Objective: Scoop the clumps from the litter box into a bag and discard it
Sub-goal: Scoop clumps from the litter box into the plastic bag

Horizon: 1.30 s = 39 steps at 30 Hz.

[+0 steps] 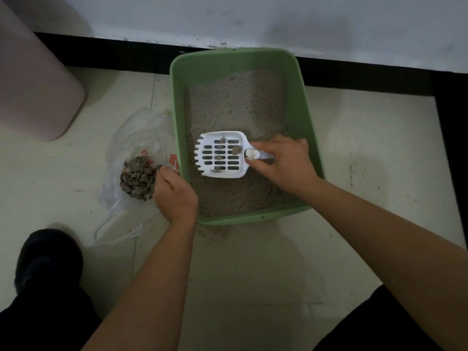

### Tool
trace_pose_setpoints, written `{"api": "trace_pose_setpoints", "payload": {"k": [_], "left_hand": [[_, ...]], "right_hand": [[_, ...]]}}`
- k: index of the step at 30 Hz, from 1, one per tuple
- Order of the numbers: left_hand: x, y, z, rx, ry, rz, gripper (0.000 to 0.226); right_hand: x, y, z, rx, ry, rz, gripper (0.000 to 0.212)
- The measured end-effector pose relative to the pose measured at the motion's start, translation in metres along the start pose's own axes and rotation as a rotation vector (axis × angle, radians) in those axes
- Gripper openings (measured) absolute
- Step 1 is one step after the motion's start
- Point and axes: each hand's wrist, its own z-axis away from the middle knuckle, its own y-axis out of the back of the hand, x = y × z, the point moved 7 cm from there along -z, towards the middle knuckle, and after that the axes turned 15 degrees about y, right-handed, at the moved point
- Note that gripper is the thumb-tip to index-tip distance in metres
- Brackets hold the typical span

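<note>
A green litter box (309, 127) filled with grey litter stands on the floor against the wall. My right hand (283, 163) grips the handle of a white slotted scoop (222, 154), held level over the litter with a few small clumps on it. Left of the box lies a thin white plastic bag (141, 138) with a heap of dark clumps (138, 181) inside. My left hand (174, 193) holds the bag's edge next to the box's left wall; its fingers are curled on the plastic.
A pink bin (33, 79) stands at the far left by the black baseboard (114, 53). My dark shoe (48, 257) and trouser legs show at the bottom corners. Pale floor tiles surround the box.
</note>
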Motion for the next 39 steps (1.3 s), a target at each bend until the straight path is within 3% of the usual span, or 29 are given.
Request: {"api": "trace_pose_setpoints", "payload": {"k": [5,9,26,30,33,36,39], "left_hand": [[-0.003,0.000,0.001,-0.014,0.043,0.054,0.045],[-0.005,0.000,-0.001,-0.031,0.058,0.087,0.044],[0.002,0.004,0.004,-0.078,0.017,0.066,0.034],[0.030,0.037,0.009,-0.007,-0.289,0.120,0.010],[0.052,0.068,0.008,0.196,-0.526,0.062,0.022],[0.057,0.084,-0.007,0.385,-0.450,-0.134,0.044],[0.046,0.091,-0.028,0.299,-0.296,-0.105,0.050]], "right_hand": [[-0.016,-0.015,-0.003,-0.159,0.087,-0.011,0.039],[-0.010,-0.012,-0.005,-0.092,0.052,-0.088,0.034],[-0.012,-0.014,-0.017,-0.098,-0.081,-0.269,0.038],[-0.023,0.010,-0.032,0.029,-0.073,-0.203,0.042],[-0.048,0.026,-0.047,0.122,-0.054,-0.158,0.041],[-0.093,0.032,-0.060,0.020,0.092,0.053,0.039],[-0.149,0.023,-0.062,-0.066,0.347,0.340,0.020]]}}
